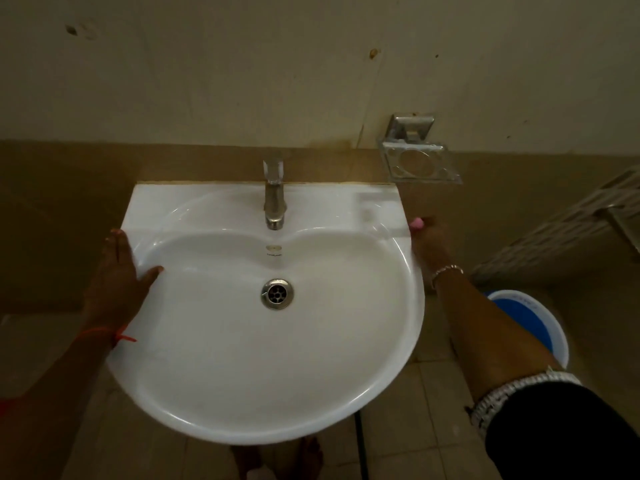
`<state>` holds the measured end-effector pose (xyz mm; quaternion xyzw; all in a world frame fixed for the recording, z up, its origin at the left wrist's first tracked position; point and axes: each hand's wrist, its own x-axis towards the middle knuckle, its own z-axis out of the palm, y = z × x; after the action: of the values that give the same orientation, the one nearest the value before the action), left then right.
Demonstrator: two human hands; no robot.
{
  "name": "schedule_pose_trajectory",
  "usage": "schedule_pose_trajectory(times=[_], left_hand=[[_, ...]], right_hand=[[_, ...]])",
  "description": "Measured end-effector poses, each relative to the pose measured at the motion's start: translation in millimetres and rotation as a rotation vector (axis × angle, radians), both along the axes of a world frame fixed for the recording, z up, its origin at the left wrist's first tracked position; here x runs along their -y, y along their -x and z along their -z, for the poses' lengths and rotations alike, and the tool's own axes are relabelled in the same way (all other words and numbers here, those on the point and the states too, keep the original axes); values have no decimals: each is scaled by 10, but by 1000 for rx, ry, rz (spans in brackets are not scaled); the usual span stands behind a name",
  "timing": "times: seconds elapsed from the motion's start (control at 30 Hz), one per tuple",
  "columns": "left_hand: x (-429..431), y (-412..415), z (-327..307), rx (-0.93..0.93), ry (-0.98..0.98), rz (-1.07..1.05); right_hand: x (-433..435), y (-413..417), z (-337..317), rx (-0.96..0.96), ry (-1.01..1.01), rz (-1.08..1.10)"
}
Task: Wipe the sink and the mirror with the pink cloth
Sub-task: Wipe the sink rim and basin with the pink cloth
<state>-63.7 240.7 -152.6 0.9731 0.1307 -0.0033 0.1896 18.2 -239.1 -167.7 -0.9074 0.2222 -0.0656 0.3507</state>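
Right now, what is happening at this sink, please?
A person stands at a white sink. The left hand rests open on the left rim, thumb inside the basin. The right hand is at the right outer edge, holding a pink cloth, of which only a small part shows. The tap is not running. No mirror is in view.

The room is dim and yellowish, and my arms show nearly as dark shapes. The white sink [311, 358] is the brightest thing, with soft glare streaks along its rim and a glint on the tap [274, 195]. The wall [311, 64] looks grainy and soft. Straight lines bow toward the edges, and the corners fall into shadow
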Motion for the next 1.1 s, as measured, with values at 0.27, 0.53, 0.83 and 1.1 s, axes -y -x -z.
schedule_pose_trajectory(times=[0.27, 0.53, 0.83, 1.1], left_hand=[[3, 10, 6, 4, 10, 2], [-1, -9, -1, 8, -28, 22], [17, 29, -20, 1, -12, 10], [3, 30, -15, -2, -11, 20]], right_hand=[[-413, -102, -357, 298, -43, 13], [-1545, -196, -311, -1, 322, -234], [-1795, 59, -226, 38, 674, -757], [-1487, 79, -323, 17, 838, -840]])
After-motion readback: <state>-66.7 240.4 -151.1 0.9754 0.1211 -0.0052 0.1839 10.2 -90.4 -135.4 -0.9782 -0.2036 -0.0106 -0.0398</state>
